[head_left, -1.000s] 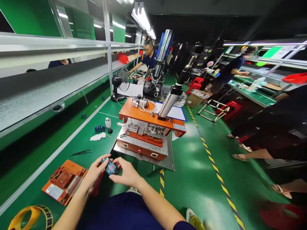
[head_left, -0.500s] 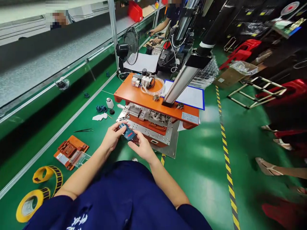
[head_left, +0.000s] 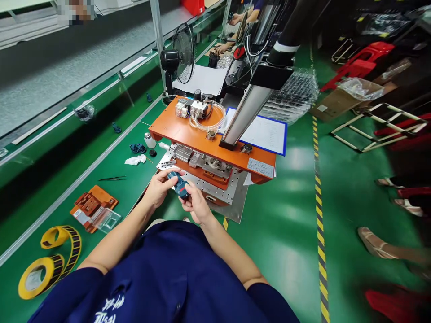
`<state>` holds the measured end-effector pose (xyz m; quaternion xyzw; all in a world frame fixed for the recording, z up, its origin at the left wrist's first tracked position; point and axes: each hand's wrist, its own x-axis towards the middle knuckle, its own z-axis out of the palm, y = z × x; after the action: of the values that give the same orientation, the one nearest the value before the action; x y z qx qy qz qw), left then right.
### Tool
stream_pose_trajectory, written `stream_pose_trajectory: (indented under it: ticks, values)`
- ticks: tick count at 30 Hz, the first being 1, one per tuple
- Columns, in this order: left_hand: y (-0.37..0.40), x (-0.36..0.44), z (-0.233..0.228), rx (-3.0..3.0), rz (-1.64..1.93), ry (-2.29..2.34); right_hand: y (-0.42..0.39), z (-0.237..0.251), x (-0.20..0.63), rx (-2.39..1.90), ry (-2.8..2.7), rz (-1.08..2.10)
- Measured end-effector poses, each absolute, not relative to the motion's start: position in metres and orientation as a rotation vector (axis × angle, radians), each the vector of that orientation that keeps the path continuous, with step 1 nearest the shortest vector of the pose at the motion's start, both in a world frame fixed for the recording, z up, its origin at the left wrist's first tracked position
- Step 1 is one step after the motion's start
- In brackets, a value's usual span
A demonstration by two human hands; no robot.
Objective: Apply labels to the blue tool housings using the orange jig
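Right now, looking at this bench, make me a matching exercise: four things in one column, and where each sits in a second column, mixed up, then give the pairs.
Things:
1. small blue and red part
2. black desk fan
3. yellow tape rolls
4. thin black tweezers

Places:
A. near left corner of the green bench
B. held between the left hand and right hand
C. on the bench left of the orange press fixture
D. behind the fixture, by the upright post

Pairs: 1-B, 2-D, 3-A, 4-C

Green floor [head_left: 289, 233], long green workbench [head_left: 67, 197]
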<state>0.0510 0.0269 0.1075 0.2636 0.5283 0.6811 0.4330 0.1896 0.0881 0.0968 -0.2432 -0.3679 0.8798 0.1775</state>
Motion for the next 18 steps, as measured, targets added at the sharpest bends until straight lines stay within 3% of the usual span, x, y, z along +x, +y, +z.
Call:
stream_pose_trajectory:
  ticks: [6, 18]
  values:
    - [0.035, 0.051, 0.111, 0.674, 1.730, 1.667, 0.079, 0.103, 0.177, -0.606, -0.797, 2.851]
    - [0.023, 0.010, 0.134, 1.069, 1.496, 2.109, 0.060, 0.101, 0.137, -0.809, -1.639, 2.140]
